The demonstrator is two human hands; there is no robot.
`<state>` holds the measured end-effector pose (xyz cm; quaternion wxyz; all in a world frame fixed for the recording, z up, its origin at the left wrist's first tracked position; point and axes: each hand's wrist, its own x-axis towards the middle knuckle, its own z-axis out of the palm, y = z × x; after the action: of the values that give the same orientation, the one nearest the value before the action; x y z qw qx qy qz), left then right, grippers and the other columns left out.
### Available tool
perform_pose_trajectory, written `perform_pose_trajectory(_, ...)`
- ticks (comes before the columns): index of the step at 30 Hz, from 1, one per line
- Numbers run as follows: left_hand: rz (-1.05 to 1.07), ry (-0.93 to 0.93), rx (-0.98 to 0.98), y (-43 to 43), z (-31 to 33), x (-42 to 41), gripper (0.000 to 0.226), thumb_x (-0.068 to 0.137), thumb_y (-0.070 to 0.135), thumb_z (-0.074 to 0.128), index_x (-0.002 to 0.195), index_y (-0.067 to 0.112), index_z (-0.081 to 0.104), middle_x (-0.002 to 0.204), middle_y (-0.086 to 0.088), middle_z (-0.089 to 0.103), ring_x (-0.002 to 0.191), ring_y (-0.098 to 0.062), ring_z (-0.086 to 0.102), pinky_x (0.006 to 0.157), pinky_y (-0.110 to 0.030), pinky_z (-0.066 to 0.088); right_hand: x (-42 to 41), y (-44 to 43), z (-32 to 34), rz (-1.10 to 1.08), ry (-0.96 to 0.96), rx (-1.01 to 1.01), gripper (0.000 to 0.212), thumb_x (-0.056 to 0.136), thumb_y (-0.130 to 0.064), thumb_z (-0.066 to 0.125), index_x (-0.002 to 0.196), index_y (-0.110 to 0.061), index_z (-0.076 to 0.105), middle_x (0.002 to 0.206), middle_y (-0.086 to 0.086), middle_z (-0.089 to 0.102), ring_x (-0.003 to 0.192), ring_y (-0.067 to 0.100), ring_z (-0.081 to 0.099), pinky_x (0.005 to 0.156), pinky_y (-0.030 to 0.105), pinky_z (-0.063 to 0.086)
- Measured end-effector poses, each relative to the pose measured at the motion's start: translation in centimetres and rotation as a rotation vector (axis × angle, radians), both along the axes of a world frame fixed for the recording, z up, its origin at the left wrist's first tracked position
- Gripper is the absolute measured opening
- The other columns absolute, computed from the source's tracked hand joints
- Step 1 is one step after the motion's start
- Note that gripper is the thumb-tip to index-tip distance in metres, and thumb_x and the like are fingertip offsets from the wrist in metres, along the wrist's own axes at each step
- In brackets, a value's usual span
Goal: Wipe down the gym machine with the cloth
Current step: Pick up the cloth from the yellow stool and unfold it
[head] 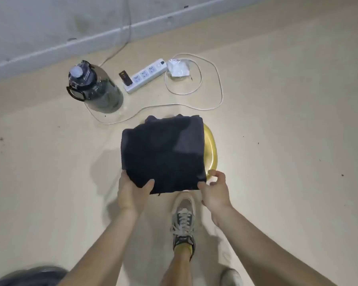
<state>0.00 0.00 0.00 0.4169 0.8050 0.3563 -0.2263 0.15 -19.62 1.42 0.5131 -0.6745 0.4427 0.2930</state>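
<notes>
A folded dark blue cloth (163, 151) is held flat above the floor in the middle of the head view. My left hand (132, 190) grips its near left corner, thumb on top and fingers underneath. My right hand (214, 190) pinches the near right corner. A round yellow object (210, 147) on the floor shows from under the cloth's right edge; most of it is hidden. No gym machine is clearly in view.
A large dark water jug (95, 87) stands at the back left. Beside it lie a white power strip (145, 76), a looping white cable (219, 87) and a crumpled plastic bag (178, 68). My shoe (183, 221) is below the cloth. A dark blurred object (29, 275) sits bottom left.
</notes>
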Motion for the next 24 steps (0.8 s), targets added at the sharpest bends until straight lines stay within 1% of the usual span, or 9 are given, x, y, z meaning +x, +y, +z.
perform_pose_trajectory(3, 0.144, 0.133, 0.015, 0.4, -2.4, 1.0, 0.052, 0.081, 0.025, 0.075, 0.121, 0.012, 0.043, 0.112, -0.003, 0.061, 0.093, -0.024, 0.058, 0.076, -0.032, 0.046, 1.1, 0.8, -2.9, -0.127, 0.073, -0.05, 0.041, 0.085, -0.016, 0.062, 0.116, -0.025, 0.037, 0.1, 0.009, 0.058, 0.082, 0.026, 0.06, 0.072, 0.04, 0.055)
perform_pose_trajectory(6, 0.174, 0.214, 0.112, 1.0, -3.5, 0.9, 0.045, 0.075, 0.029, 0.08, 0.102, 0.02, 0.045, 0.095, 0.0, 0.063, 0.075, -0.02, 0.056, 0.068, -0.031, 0.045, 1.3, 1.4, -4.1, -0.132, 0.111, -0.127, 0.038, 0.082, -0.01, 0.065, 0.105, -0.023, 0.037, 0.091, 0.007, 0.059, 0.078, 0.023, 0.061, 0.062, 0.032, 0.049)
perform_pose_trajectory(9, 0.075, 0.329, 0.322, 1.5, -2.5, 1.7, 0.028, 0.083, 0.038, 0.071, 0.09, 0.019, 0.051, 0.077, 0.003, 0.061, 0.074, -0.027, 0.058, 0.075, -0.037, 0.05, 2.2, 1.7, -3.4, -0.152, 0.14, -0.08, 0.024, 0.082, -0.004, 0.065, 0.097, -0.015, 0.049, 0.084, 0.007, 0.06, 0.071, 0.021, 0.06, 0.06, 0.03, 0.048)
perform_pose_trajectory(10, 0.072, 0.334, 0.298, 1.6, -1.9, 2.1, 0.024, 0.086, 0.038, 0.068, 0.086, 0.016, 0.058, 0.075, 0.0, 0.064, 0.076, -0.03, 0.061, 0.077, -0.038, 0.052, 2.6, 1.5, -2.7, -0.182, 0.15, -0.027, 0.013, 0.083, -0.004, 0.063, 0.092, -0.011, 0.056, 0.077, 0.008, 0.061, 0.064, 0.02, 0.057, 0.057, 0.029, 0.046)
perform_pose_trajectory(12, 0.281, 0.24, -0.031, 1.5, 0.6, 3.1, 0.021, 0.091, 0.029, 0.066, 0.085, 0.009, 0.069, 0.079, -0.008, 0.073, 0.081, -0.032, 0.069, 0.073, -0.035, 0.057, 3.2, 0.7, -0.2, -0.301, 0.151, 0.097, 0.006, 0.088, -0.006, 0.059, 0.085, -0.006, 0.064, 0.061, 0.004, 0.057, 0.05, 0.015, 0.05, 0.052, 0.025, 0.041)
perform_pose_trajectory(15, 0.641, 0.072, -0.584, 1.3, 7.5, 5.5, 0.018, 0.094, 0.011, 0.06, 0.109, 0.005, 0.066, 0.101, -0.011, 0.074, 0.091, -0.025, 0.072, 0.066, -0.027, 0.059, 4.1, -2.0, 6.1, -0.593, 0.079, 0.229, 0.015, 0.092, -0.008, 0.054, 0.088, -0.007, 0.068, 0.057, 0.002, 0.062, 0.047, 0.012, 0.056, 0.046, 0.022, 0.044)
perform_pose_trajectory(19, 0.641, -0.054, -0.64, -2.4, 19.1, 7.7, 0.023, 0.091, 0.007, 0.063, 0.111, 0.013, 0.055, 0.094, -0.014, 0.073, 0.073, -0.024, 0.073, 0.057, -0.031, 0.058, 5.2, -5.5, 17.6, -0.845, -0.082, 0.337, 0.017, 0.099, -0.013, 0.049, 0.092, -0.012, 0.065, 0.078, 0.004, 0.071, 0.068, 0.015, 0.065, 0.062, 0.03, 0.054)
perform_pose_trajectory(22, 0.477, -0.147, -0.713, -7.3, 28.9, 8.0, 0.009, 0.094, 0.012, 0.06, 0.095, 0.02, 0.062, 0.081, -0.008, 0.067, 0.049, -0.014, 0.056, 0.048, -0.023, 0.051, 4.9, -8.8, 27.2, -0.812, -0.289, 0.266, 0.004, 0.099, -0.016, 0.052, 0.099, -0.014, 0.056, 0.074, 0.004, 0.055, 0.047, 0.011, 0.047, 0.043, 0.022, 0.04)
perform_pose_trajectory(24, 0.379, -0.219, -0.835, -10.5, 35.1, 7.3, 0.008, 0.091, 0.013, 0.059, 0.088, 0.013, 0.067, 0.077, -0.007, 0.061, 0.049, -0.011, 0.051, 0.051, -0.02, 0.051, 3.5, -12.1, 33.5, -0.833, -0.417, 0.199, 0.009, 0.095, -0.017, 0.059, 0.104, -0.018, 0.055, 0.07, 0.003, 0.047, 0.042, 0.011, 0.035, 0.039, 0.022, 0.033)
